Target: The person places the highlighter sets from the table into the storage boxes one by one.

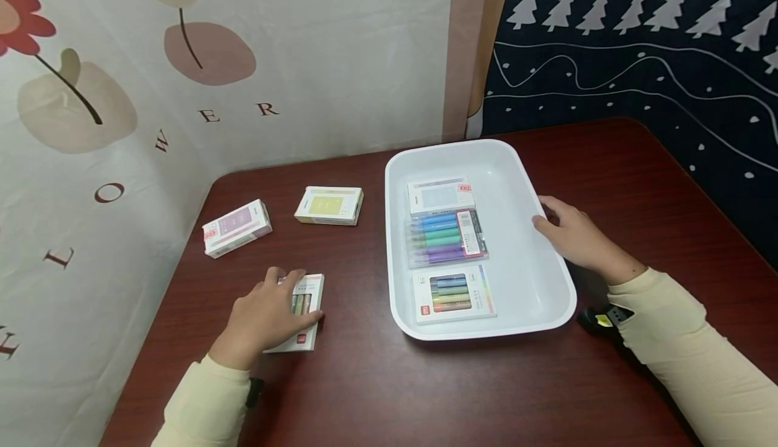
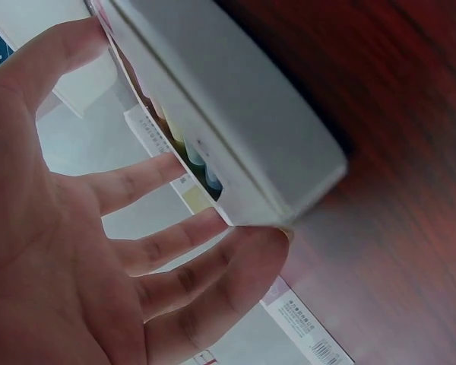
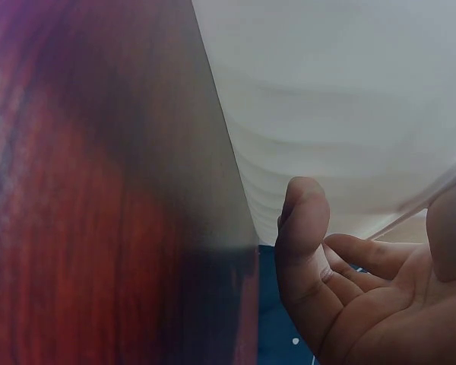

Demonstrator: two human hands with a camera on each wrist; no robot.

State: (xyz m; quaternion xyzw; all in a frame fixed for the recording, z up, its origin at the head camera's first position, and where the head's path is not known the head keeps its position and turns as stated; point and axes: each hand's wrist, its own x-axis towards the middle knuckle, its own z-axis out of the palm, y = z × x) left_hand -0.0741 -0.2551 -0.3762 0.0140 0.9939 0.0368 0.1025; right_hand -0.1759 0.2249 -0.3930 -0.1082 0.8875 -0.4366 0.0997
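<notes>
On the left of the table, my left hand [image 1: 267, 312] grips a flat white box of coloured pens [image 1: 306, 298], thumb and fingers at its edges. The left wrist view shows pen ends through the opening of this pen box [image 2: 175, 141]. My right hand [image 1: 577, 234] holds the right rim of a white plastic tray [image 1: 529, 285], thumb over the edge. Inside the tray, along its left side, lie a white box with a pale blue label [image 1: 440, 197], a clear pack of coloured pens [image 1: 440, 239] and another windowed pen box [image 1: 454, 295].
A small box with a purple label [image 1: 237, 227] and one with a yellow label [image 1: 329, 205] lie on the table's far left. A printed cloth [image 1: 352, 62] hangs behind the brown table [image 1: 365, 386]. A black object [image 1: 595, 320] is by the right wrist.
</notes>
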